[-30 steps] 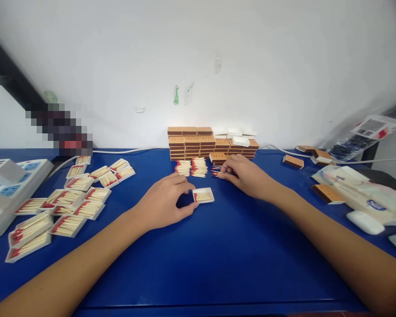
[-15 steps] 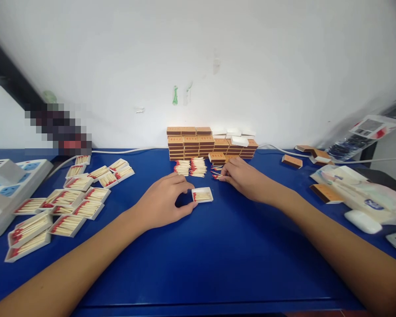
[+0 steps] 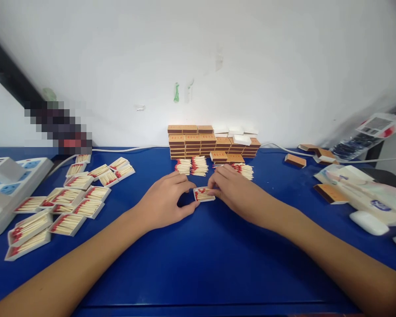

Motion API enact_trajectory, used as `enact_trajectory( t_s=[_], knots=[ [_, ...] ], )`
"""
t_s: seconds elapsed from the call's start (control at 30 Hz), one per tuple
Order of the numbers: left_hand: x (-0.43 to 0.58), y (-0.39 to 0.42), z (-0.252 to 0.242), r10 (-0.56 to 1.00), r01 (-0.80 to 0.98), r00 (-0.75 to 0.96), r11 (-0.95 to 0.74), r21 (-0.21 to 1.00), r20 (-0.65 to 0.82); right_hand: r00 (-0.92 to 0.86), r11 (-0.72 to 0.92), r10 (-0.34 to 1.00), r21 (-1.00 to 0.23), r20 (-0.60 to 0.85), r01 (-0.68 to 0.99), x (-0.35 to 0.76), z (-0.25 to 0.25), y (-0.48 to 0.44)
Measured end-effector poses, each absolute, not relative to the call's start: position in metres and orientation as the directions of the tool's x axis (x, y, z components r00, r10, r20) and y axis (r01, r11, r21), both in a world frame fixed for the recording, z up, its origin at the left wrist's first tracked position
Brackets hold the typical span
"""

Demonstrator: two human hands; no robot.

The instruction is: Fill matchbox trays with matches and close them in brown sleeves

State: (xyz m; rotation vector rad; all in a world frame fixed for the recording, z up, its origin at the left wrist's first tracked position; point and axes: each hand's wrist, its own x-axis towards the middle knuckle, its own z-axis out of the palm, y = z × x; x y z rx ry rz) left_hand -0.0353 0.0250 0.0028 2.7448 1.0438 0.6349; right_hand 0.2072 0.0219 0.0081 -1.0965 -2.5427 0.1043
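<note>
- Fingers of the left hand [image 3: 166, 200] curve in a C around the left end of a small white tray [image 3: 205, 200] of matches at mid-tabletop, thumb and forefinger holding its two corners.
- Fingers of the right hand [image 3: 232, 189] sit narrow at the tray's right end, among its matches; whether they grip any cannot be told.
- Far left, a power strip [image 3: 36, 176] with a white adapter [image 3: 8, 171] lines the tabletop's side.
- Next to it, filled trays [image 3: 33, 248] crowd together, some overlapping, just beyond the left forearm.
- Behind, a white cable [image 3: 128, 152] runs along the foot of the wall [image 3: 119, 53].
- At center, a stack of matchboxes [image 3: 191, 147] closes off the rear, two piles of matches [image 3: 199, 166] before it.
- Between the forearms, the blue tabletop [image 3: 204, 264] stretches from the tray to the front edge, the widest room for moving.
- Beyond the right hand, which partly hides it, lies a third pile [image 3: 246, 171].
- Far right, loose matchboxes [image 3: 295, 160], a tissue pack [image 3: 381, 204] and a white case [image 3: 369, 223] border the right forearm.
</note>
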Motion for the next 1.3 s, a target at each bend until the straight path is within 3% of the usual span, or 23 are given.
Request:
enact_trajectory(
  t_s=[0.1, 0.43, 0.9, 1.3],
  knots=[
    [-0.034, 0.024, 0.004, 0.656, 0.595, 0.674, -0.755, 0.277, 0.340, -0.659, 0.717, 0.688, -0.143, 0.305, 0.682, 0.199, 0.007, 0.018],
    [-0.038, 0.027, 0.004, 0.667, 0.602, 0.666, -0.745, 0.287, 0.335, -0.615, 0.625, 0.773, -0.355, 0.157, 0.695, 0.227, 0.017, 0.028],
    [-0.038, 0.026, 0.003, 0.663, 0.594, 0.675, -0.748, 0.296, 0.322, -0.575, 0.571, 0.803, -0.482, 0.159, 0.664, 0.215, 0.009, 0.022],
    [-0.036, 0.024, 0.003, 0.646, 0.575, 0.693, -0.763, 0.295, 0.321, -0.576, 0.618, 0.783, -0.390, 0.233, 0.682, 0.207, 0.002, 0.019]
  ],
)
